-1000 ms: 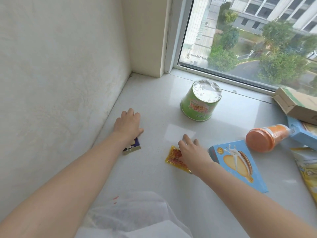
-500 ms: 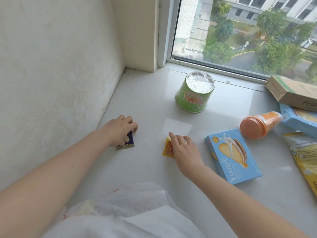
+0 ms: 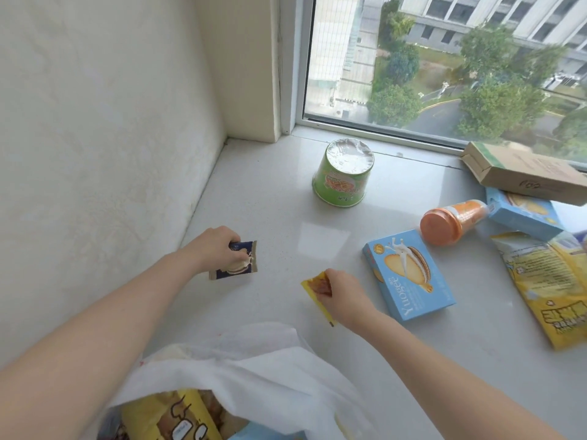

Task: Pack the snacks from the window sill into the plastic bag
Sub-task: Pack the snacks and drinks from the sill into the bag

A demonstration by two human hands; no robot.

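My left hand pinches a small dark blue cookie packet and holds it just above the window sill near the left wall. My right hand grips a small yellow and red snack packet, lifted at a tilt. The white plastic bag lies open at the bottom of the view, with a yellow snack pack showing inside it.
On the sill stand an upside-down green noodle cup, a light blue biscuit box, an orange bottle on its side, a second blue box, a brown carton and a yellow snack bag.
Both hands have closed round their packets and lifted them off the sill, drawing back toward the bag. The view has tilted down, showing more of the bag.
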